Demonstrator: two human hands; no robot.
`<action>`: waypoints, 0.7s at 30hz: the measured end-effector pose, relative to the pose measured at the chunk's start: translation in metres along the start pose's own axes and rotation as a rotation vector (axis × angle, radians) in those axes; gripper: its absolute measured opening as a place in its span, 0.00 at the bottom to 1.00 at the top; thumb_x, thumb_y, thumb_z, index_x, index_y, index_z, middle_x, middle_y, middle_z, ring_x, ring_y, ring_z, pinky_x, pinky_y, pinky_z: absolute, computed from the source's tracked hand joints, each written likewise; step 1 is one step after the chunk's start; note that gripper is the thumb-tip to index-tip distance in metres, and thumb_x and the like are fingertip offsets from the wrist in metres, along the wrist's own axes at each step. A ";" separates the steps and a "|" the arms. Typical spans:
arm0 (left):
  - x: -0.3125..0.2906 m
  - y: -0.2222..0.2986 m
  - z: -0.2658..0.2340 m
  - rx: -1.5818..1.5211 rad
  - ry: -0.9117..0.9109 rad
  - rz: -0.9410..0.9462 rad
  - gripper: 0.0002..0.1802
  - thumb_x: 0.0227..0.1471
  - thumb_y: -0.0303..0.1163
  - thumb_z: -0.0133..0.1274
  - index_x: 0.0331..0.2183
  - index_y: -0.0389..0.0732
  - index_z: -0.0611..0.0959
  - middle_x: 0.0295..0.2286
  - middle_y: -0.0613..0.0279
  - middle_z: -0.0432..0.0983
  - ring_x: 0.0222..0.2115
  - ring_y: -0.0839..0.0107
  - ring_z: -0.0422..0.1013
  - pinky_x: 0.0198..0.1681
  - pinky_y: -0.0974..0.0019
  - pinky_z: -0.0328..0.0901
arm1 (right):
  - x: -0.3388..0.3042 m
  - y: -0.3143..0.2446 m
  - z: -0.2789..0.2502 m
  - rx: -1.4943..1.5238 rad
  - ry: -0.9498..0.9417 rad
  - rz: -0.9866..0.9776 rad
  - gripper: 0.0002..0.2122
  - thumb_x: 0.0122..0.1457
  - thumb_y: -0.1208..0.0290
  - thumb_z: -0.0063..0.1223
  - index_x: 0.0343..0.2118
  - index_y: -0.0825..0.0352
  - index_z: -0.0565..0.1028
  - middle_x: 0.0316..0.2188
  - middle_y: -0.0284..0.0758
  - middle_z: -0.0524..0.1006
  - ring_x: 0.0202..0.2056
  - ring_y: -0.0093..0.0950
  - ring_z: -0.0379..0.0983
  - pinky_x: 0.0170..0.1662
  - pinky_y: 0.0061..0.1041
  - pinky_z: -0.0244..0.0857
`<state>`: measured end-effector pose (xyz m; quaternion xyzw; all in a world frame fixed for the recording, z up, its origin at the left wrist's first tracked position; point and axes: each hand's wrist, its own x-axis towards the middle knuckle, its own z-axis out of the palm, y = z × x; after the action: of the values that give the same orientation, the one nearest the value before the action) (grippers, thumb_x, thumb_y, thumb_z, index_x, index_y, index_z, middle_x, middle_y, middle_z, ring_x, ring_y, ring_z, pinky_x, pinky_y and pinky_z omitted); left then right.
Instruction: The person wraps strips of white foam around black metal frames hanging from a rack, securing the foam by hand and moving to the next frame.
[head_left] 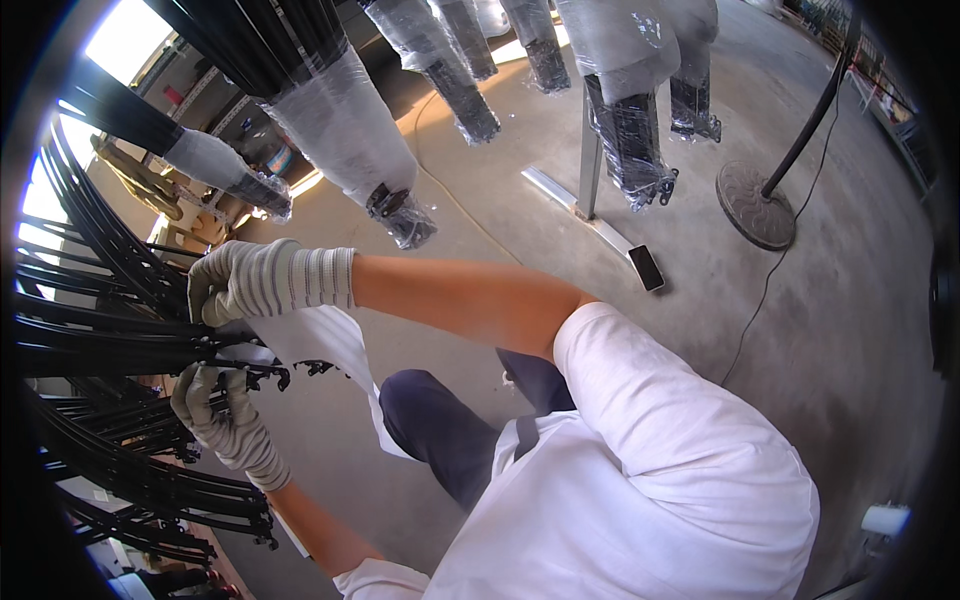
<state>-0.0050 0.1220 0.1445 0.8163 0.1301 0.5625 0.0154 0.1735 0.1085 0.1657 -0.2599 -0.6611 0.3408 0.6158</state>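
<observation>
Both my hands wear striped knit gloves and are at the ends of a bundle of long black strips (110,345) on the left. My right hand (265,283), the upper one in view, is closed on a white wrapping sheet (315,335) at the bundle's upper side. From there the sheet hangs down toward my knee. Below, my left hand (225,415) curls its fingers around the underside of the same bundle, just behind the small black end fittings (275,375). Part of the white sheet shows between the two hands. My fingertips are partly hidden behind the strips.
More black strip bundles (140,465) hang below. Ahead hang several bundles with film-wrapped ends (345,140). A metal stand (590,205) has a phone-like black rectangle (646,268) at its foot. A round pole base (755,205) and a cable (765,300) are at right.
</observation>
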 end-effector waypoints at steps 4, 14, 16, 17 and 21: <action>-0.004 -0.002 0.006 -0.163 0.023 -0.097 0.09 0.39 0.22 0.53 0.28 0.40 0.74 0.31 0.65 0.65 0.30 0.75 0.62 0.32 0.74 0.60 | 0.002 -0.002 -0.003 -0.040 0.014 -0.035 0.07 0.41 0.76 0.48 0.26 0.62 0.74 0.21 0.27 0.73 0.25 0.17 0.67 0.30 0.15 0.60; -0.022 -0.043 0.001 -0.545 0.178 -0.205 0.12 0.40 0.30 0.54 0.29 0.40 0.70 0.33 0.62 0.69 0.33 0.73 0.64 0.40 0.69 0.60 | -0.006 -0.021 -0.008 -0.121 0.027 0.022 0.06 0.43 0.76 0.49 0.27 0.63 0.74 0.23 0.26 0.74 0.28 0.15 0.67 0.33 0.13 0.60; -0.018 -0.034 0.008 -0.693 0.126 -0.188 0.11 0.40 0.31 0.54 0.27 0.41 0.69 0.32 0.63 0.67 0.34 0.73 0.63 0.41 0.67 0.59 | -0.003 -0.013 -0.015 -0.108 0.012 0.002 0.06 0.43 0.75 0.49 0.27 0.63 0.74 0.23 0.27 0.74 0.28 0.15 0.67 0.34 0.14 0.61; -0.013 -0.021 0.008 -0.780 0.093 -0.178 0.11 0.40 0.32 0.54 0.27 0.40 0.69 0.31 0.64 0.67 0.34 0.73 0.63 0.42 0.67 0.59 | -0.001 -0.013 -0.014 -0.094 -0.003 -0.009 0.06 0.43 0.75 0.49 0.27 0.63 0.74 0.24 0.27 0.74 0.28 0.15 0.67 0.34 0.14 0.61; -0.022 -0.020 -0.001 -0.573 0.071 -0.229 0.15 0.38 0.35 0.56 0.26 0.40 0.69 0.26 0.65 0.65 0.30 0.76 0.62 0.37 0.71 0.58 | 0.000 -0.003 -0.017 0.070 0.050 -0.055 0.06 0.42 0.77 0.51 0.26 0.63 0.75 0.23 0.27 0.74 0.27 0.16 0.68 0.33 0.15 0.62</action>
<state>-0.0173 0.1357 0.1220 0.7386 0.0579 0.5992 0.3034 0.1900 0.1091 0.1682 -0.2284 -0.6403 0.3400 0.6499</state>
